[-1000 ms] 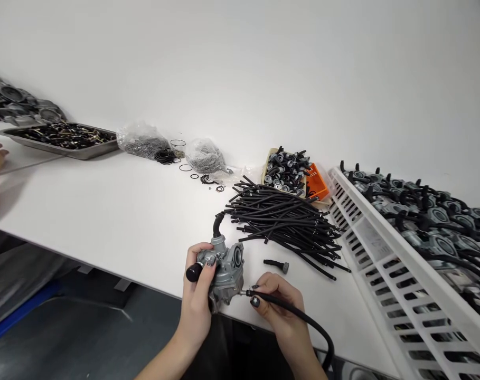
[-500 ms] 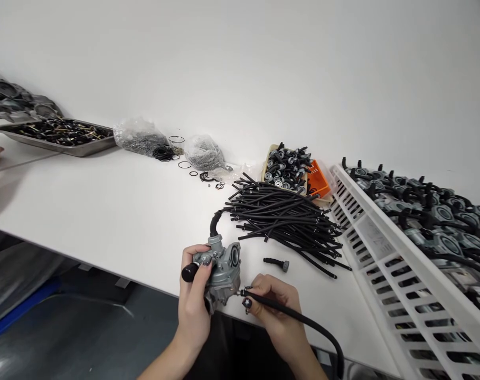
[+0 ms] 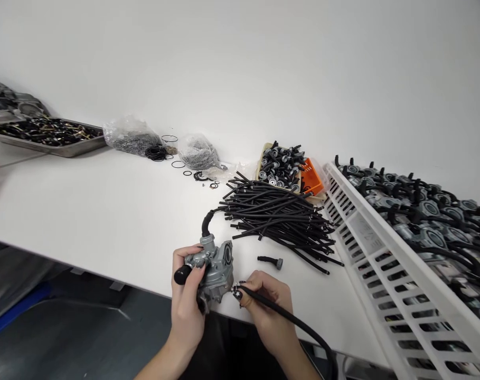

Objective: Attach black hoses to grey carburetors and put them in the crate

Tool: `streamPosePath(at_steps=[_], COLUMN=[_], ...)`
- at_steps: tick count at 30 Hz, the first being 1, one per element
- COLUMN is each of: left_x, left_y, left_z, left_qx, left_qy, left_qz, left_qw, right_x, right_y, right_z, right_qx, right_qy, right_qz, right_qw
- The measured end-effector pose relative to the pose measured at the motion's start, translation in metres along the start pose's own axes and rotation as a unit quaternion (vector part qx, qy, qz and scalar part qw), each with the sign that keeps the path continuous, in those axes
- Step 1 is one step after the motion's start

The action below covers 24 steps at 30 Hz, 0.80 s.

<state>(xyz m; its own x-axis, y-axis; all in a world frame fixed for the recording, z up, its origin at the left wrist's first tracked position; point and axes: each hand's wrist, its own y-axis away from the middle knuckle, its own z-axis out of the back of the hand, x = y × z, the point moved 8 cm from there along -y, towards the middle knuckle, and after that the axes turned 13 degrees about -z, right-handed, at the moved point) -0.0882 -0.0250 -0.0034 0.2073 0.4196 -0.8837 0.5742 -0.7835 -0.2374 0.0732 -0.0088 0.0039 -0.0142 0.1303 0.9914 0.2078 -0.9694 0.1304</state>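
The left hand (image 3: 188, 301) is curled firmly around a carburetor-like body (image 3: 219, 275), of dull grey cast metal, with a round opening on its flank; the thumb lies across its upper part, beside a smooth black knob (image 3: 182, 275); the right hand (image 3: 271, 309) is closed in a pinch, thumb and fingers together near the tip of a black hose (image 3: 299, 319), which looks matt and rubbery and bends down in a long curve toward the lower edge; the metal body is inside the left grip, to the left of the right fingertips, above the near edge of the white table (image 3: 124, 211); the hose tip meets its lower corner, but how deeply it sits there I cannot tell; a black elbow tube (image 3: 207, 224) rises from its top.

Just beyond the right hand lies a short black tube with a ribbed grey cap (image 3: 270, 261); behind it spreads a loose heap of straight black hoses (image 3: 279, 214); to the right stands a slotted white plastic crate (image 3: 366, 237), filled with similar metal bodies (image 3: 430, 208); farther back are an orange bin (image 3: 313, 178), two crinkled clear bags (image 3: 199, 152) and a shallow metal tray (image 3: 71, 150).
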Motion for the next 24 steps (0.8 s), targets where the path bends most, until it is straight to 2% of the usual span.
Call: streamPosePath(at_steps=[4, 7, 9, 14, 17, 19, 21, 24], left_x=[0.005, 0.010, 0.009, -0.008, -0.015, -0.017, -0.017, -0.011], left_y=[0.002, 0.003, 0.003, 0.008, 0.006, 0.001, -0.003, -0.002], left_z=[0.001, 0.001, 0.001, -0.009, -0.008, -0.004, -0.001, -0.002], left_qx=[-0.017, -0.018, -0.017, 0.008, 0.003, 0.009, 0.027, 0.057], left_qy=[0.042, 0.059, 0.058, 0.018, 0.006, -0.009, -0.023, -0.027], left_qz=[0.016, 0.041, 0.048, 0.001, -0.031, -0.057, -0.078, -0.063], left_qw=[0.999, 0.997, 0.997, 1.000, 0.999, 0.998, 0.996, 0.996], right_x=[0.004, 0.004, 0.001, -0.002, 0.003, 0.006, 0.008, 0.013], right_y=[0.002, 0.006, 0.006, 0.002, 0.005, 0.008, 0.009, 0.008], right_z=[0.000, 0.011, 0.015, 0.005, 0.006, 0.007, 0.004, 0.000], right_qx=[0.026, -0.025, -0.047, -0.027, -0.070, -0.088, -0.076, -0.062], right_qy=[0.025, 0.038, 0.054, 0.148, 0.195, 0.226, 0.243, 0.260], right_qz=[0.011, 0.029, 0.013, -0.012, 0.012, 0.034, 0.043, 0.054], right_qw=[0.999, 0.999, 0.997, 0.989, 0.978, 0.969, 0.966, 0.962])
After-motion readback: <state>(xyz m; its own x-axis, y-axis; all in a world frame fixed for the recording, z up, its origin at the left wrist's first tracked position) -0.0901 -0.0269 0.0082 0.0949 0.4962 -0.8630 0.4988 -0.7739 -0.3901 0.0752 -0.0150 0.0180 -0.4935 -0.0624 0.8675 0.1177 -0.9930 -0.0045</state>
